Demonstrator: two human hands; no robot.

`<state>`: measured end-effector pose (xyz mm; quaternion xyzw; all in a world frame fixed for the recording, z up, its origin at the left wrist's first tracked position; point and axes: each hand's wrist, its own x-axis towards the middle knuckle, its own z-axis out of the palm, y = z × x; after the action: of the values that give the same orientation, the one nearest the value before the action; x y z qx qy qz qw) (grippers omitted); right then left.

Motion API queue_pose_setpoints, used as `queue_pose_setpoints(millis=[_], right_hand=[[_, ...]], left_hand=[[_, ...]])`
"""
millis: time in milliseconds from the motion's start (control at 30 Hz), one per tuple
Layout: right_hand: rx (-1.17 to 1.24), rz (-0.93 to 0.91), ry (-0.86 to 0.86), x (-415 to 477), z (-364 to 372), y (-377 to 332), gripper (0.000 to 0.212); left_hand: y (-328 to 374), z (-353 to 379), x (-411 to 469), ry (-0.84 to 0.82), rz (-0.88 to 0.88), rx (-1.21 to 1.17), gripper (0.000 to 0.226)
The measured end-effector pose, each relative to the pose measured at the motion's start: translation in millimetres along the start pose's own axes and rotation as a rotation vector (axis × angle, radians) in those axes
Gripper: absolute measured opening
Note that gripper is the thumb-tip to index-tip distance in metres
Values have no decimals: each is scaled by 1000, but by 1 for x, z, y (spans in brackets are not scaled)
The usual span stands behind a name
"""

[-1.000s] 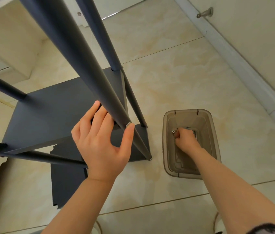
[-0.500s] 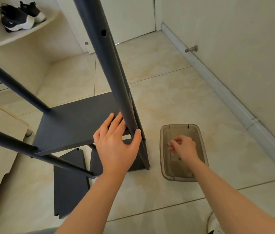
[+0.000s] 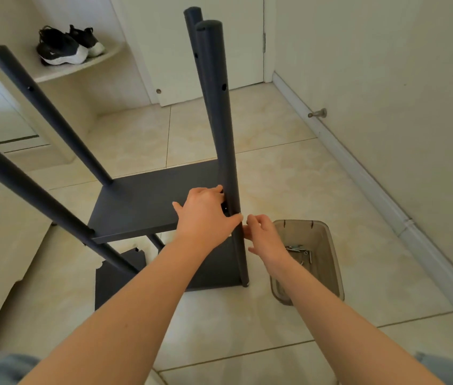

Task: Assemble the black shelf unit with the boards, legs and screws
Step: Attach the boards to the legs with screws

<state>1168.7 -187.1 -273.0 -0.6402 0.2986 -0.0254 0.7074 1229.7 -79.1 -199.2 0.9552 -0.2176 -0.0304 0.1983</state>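
The black shelf unit stands on the tiled floor with its legs pointing up. One board [image 3: 142,207] is fixed at mid height and a lower board [image 3: 214,268] rests on the floor. My left hand [image 3: 203,215] holds the near right leg [image 3: 217,120] at the board's corner, thumb across the leg's front and fingers behind it. My right hand [image 3: 264,237] is at the leg's right side, fingertips pinched together against it at board level. The screw between them is hidden. More screws [image 3: 300,250] lie in the clear plastic tub [image 3: 328,245].
A loose black board [image 3: 119,284] lies flat on the floor under the near left leg [image 3: 25,187]. Black shoes [image 3: 64,45] sit on a corner shelf at the back left. A wall with a door stop [image 3: 318,113] runs along the right.
My right hand rose out of the tub with a screw and moved left to the near right leg. My left hand stayed on the leg. My head lifted, showing the leg tops.
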Motion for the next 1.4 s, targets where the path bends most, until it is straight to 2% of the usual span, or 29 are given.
queue_pose_setpoints(millis=[267, 433, 633, 833, 1033, 1200, 1267, 1400], right_hand=[[-234, -44, -120, 7, 11, -37, 25], [-402, -112, -165, 17, 30, -69, 26], [-528, -140, -230, 29, 57, -102, 24], [-634, -155, -338, 25, 82, -137, 18], [-793, -211, -432, 25, 104, -158, 25], [-780, -213, -478, 27, 113, -162, 27], [-773, -240, -486, 25, 115, -162, 26], [-666, -276, -472, 27, 115, -147, 26]], left_hand=[[-8, -21, 18, -53, -32, -63, 37], [-19, -50, 36, -42, -77, -134, 29], [-45, -94, 54, -39, -109, -186, 35], [-70, -127, 54, -30, -148, -337, 55], [-93, -138, 42, 38, -221, -546, 48], [-109, -142, 24, 99, -264, -656, 48], [-114, -144, 13, 125, -269, -711, 41], [-126, -139, -7, 177, -296, -830, 41]])
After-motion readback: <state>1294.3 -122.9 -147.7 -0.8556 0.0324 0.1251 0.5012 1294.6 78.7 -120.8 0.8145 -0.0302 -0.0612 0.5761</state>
